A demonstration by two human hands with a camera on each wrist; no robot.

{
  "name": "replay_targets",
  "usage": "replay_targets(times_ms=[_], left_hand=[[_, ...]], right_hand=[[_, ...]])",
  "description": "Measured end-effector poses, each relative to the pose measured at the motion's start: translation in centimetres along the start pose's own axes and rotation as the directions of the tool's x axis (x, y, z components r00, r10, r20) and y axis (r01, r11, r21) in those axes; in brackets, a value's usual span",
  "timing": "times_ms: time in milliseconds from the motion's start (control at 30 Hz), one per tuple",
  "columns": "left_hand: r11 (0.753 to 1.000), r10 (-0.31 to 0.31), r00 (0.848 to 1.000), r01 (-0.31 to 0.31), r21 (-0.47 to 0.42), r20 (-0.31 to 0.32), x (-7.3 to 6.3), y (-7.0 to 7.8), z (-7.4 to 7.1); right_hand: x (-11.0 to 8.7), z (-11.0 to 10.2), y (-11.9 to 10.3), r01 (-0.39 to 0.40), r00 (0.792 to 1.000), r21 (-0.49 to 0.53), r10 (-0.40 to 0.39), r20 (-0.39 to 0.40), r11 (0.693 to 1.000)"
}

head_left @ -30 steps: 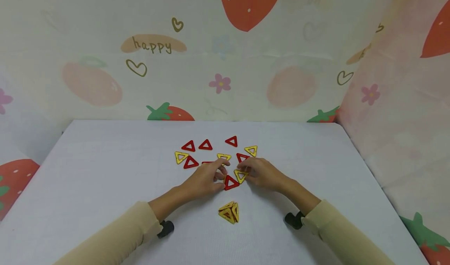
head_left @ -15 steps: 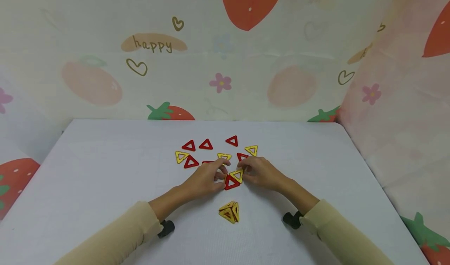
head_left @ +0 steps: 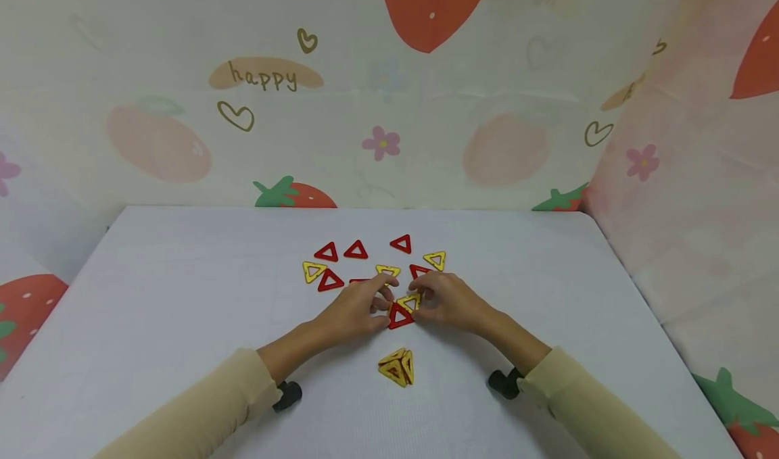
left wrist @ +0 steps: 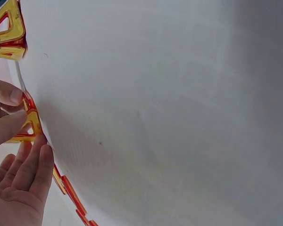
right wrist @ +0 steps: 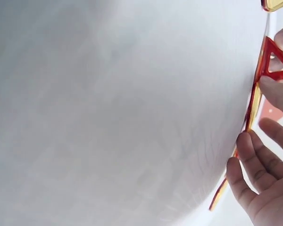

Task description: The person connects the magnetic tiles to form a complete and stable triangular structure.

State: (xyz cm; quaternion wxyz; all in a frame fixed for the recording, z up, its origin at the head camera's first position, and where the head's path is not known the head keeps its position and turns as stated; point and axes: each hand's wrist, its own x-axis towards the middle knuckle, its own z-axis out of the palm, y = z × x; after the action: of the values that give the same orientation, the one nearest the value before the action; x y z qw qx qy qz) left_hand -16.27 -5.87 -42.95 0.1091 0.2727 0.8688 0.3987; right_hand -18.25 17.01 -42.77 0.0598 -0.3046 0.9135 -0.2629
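Observation:
In the head view, my left hand (head_left: 356, 307) holds a red triangular magnetic tile (head_left: 400, 324) at its left edge, between thumb and curled fingers. My right hand (head_left: 455, 302) pinches a yellow triangular tile (head_left: 408, 298) that meets the red one's upper right side. The left wrist view shows the yellow tile (left wrist: 36, 123) raised off the table, with fingertips around it. In the right wrist view the red tile (right wrist: 267, 63) stands up between fingertips. Partly hidden behind the left fingers are other tile edges. Nearer the person sits a small yellow pyramid (head_left: 401, 372) of tiles.
Beyond the hands, several loose tiles lie flat on the white table (head_left: 201, 297), among them a red tile (head_left: 356, 256) and a yellow tile (head_left: 305, 273). At the back rises a patterned cloth wall (head_left: 426, 175); another stands on the right.
My right hand has brought the yellow tile leftward against the red tile, and its thumb has shifted closer to the red tile's right corner. The left hand has stayed in place.

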Motion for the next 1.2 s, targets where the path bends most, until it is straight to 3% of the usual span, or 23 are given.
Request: replay_targets(times_ms=[700, 1200], left_hand=[[1.0, 0.005, 1.0, -0.005, -0.004, -0.003, 0.0, -0.1, 0.0], [1.0, 0.018, 1.0, -0.018, -0.004, -0.009, 0.1, -0.2, 0.1]], right_hand=[[-0.2, -0.1, -0.9, 0.086, 0.994, -0.024, -0.087, -0.064, 0.996], [0.0, -0.3, -1.3, 0.082, 0.995, 0.096, -0.076, -0.06, 0.992]])
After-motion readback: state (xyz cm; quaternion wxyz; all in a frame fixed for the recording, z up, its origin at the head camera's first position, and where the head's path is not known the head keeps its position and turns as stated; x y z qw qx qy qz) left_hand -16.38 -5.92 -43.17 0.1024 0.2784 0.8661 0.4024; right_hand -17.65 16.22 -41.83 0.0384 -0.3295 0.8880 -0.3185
